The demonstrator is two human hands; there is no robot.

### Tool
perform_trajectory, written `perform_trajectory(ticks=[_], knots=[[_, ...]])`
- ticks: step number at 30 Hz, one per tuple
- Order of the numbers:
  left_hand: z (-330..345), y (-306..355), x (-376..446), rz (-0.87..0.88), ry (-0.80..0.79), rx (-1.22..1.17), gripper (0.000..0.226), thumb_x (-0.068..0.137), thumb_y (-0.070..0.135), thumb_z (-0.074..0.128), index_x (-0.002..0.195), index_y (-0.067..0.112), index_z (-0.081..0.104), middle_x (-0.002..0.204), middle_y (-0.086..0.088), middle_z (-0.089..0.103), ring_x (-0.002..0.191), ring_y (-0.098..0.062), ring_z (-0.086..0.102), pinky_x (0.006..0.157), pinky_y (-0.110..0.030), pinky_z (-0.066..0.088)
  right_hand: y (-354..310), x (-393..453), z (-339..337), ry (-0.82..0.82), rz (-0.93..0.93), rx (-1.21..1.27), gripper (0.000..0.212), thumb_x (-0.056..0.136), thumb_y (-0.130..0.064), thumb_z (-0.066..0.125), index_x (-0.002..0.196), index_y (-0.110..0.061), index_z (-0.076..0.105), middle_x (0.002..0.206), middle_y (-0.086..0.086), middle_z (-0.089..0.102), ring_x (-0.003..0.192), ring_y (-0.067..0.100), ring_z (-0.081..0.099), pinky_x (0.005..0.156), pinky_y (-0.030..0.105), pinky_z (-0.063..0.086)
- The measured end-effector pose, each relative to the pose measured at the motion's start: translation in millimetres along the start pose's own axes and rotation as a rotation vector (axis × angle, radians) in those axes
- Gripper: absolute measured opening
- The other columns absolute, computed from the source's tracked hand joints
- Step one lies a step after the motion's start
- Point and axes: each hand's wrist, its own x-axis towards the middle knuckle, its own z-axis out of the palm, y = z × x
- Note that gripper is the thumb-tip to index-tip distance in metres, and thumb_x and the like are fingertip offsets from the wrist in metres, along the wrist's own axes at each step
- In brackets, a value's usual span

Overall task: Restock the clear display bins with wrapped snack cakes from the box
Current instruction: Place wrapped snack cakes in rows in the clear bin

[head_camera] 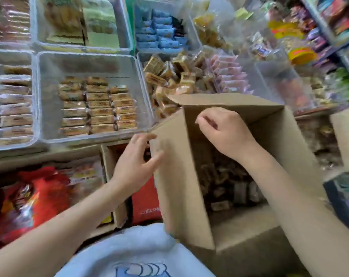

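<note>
Nearest the camera, a pale blue shirt front (129,250) with a printed graphic fills the bottom edge. Just beyond it stands an open brown cardboard box (181,186); small wrapped snack cakes (225,182) lie in a dim pile at its bottom, below the right fingers. Left hand (133,162) rests against the outside of the box's left flap, fingers spread and loosely bent, tips on the flap edge; blur hides whether they pinch it. Right hand (223,130) hangs over the box opening with fingers curled inward, thumb and forefinger close together; cannot tell if they hold anything. Left of the left fingers, red glossy snack bags (37,196) sit low on a shelf. Beyond the left fingertips, a clear plastic display bin (49,76) holds three rows of tan wrapped cakes (97,106), partly filled. Farther back, more clear bins hold blue wrapped packets (159,33) and pink wrapped packets (227,76).
</note>
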Motion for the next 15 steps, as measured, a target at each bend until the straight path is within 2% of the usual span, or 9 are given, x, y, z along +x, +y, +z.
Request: perform_trajectory(ticks=[3, 5, 8, 11, 15], knots=[[53.7, 37.2, -32.0, -0.009, -0.059, -0.221, 0.088, 0.076, 0.075, 0.057, 0.151, 0.041, 0.026, 0.147, 0.018, 0.034, 0.138, -0.004, 0.036, 0.112, -0.04, 0.041, 44.8, -37.6, 8.8, -0.167, 0.077, -0.033, 0.02, 0.101, -0.024, 0.053, 0.096, -0.016, 0.07, 0.09, -0.005, 0.067, 0.08, 0.01, 0.058, 0.071, 0.028, 0.049], [76.6, 47.7, -39.7, -0.06, -0.043, -0.298, 0.097, 0.073, 0.076, 0.059, 0.154, 0.045, 0.017, 0.155, 0.025, 0.024, 0.145, -0.002, 0.027, 0.116, -0.045, 0.038, 68.4, -50.1, 21.6, -0.276, 0.091, -0.084, 0.021, 0.102, -0.027, 0.051, 0.098, -0.017, 0.07, 0.093, -0.005, 0.067, 0.083, 0.012, 0.06, 0.071, 0.028, 0.049], [88.4, 47.6, -44.5, -0.09, 0.022, -0.326, 0.091, 0.079, 0.066, 0.058, 0.157, 0.044, 0.015, 0.159, 0.023, 0.023, 0.145, -0.002, 0.029, 0.116, -0.048, 0.038, 96.1, -51.1, 44.2, -0.417, 0.07, -0.173, 0.024, 0.101, -0.031, 0.05, 0.104, -0.016, 0.069, 0.102, -0.001, 0.068, 0.091, 0.018, 0.063, 0.076, 0.033, 0.053], [89.5, 44.6, -45.5, -0.085, 0.073, -0.303, 0.085, 0.081, 0.06, 0.054, 0.157, 0.042, 0.019, 0.158, 0.019, 0.028, 0.141, -0.007, 0.037, 0.113, -0.05, 0.041, 115.3, -36.9, 75.8, -0.533, 0.032, -0.313, 0.024, 0.098, -0.031, 0.054, 0.113, -0.019, 0.068, 0.109, 0.003, 0.067, 0.097, 0.023, 0.063, 0.076, 0.031, 0.05], [96.0, 49.9, -47.7, -0.1, 0.129, -0.293, 0.082, 0.082, 0.059, 0.049, 0.157, 0.04, 0.022, 0.159, 0.018, 0.03, 0.141, -0.009, 0.039, 0.114, -0.05, 0.04, 139.4, -21.9, 134.5, -0.732, 0.022, -0.401, 0.02, 0.098, -0.018, 0.053, 0.113, -0.019, 0.067, 0.11, 0.002, 0.067, 0.091, 0.021, 0.063, 0.069, 0.028, 0.044]])
